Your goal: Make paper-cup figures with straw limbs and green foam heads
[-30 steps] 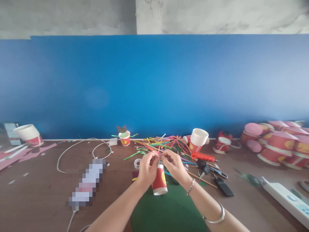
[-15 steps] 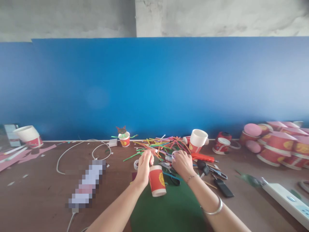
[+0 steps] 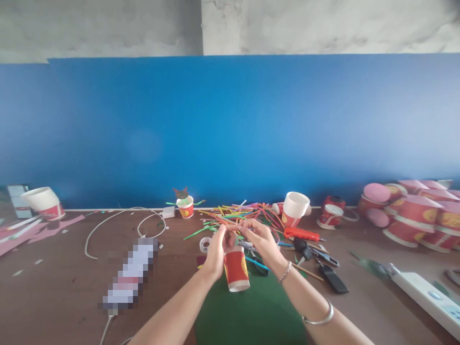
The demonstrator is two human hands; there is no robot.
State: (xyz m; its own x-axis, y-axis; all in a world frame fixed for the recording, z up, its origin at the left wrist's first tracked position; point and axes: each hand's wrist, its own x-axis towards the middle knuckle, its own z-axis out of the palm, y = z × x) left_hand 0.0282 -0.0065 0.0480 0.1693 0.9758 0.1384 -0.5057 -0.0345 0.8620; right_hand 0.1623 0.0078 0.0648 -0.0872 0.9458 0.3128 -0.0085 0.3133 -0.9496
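Observation:
A red and white paper cup [image 3: 237, 270] with a yellow print hangs slightly tilted from my left hand [image 3: 216, 256], whose fingers are closed at its upper end. My right hand [image 3: 265, 243] meets the left one just above the cup, thumb and fingers pinched together at the left fingertips. Whatever lies in that pinch is too small to make out. Below the cup is a sheet of dark green paper [image 3: 247, 318]. A roll of clear tape [image 3: 205, 245] lies beside my left hand, and scissors [image 3: 261, 269] lie partly hidden behind the right.
Behind my hands spreads a pile of coloured pipe cleaners [image 3: 230, 213]. A cup with green arms [image 3: 185, 208] stands at the back. To the right are white stacked cups [image 3: 295, 206], an orange-red cutter [image 3: 302, 234], keys [image 3: 304, 248], a power strip [image 3: 424, 294] and pink-topped cups [image 3: 413, 211].
My right hand has moved left from the pile's front edge to meet my left fingertips. The cup has shifted slightly right and turned a little in my left hand.

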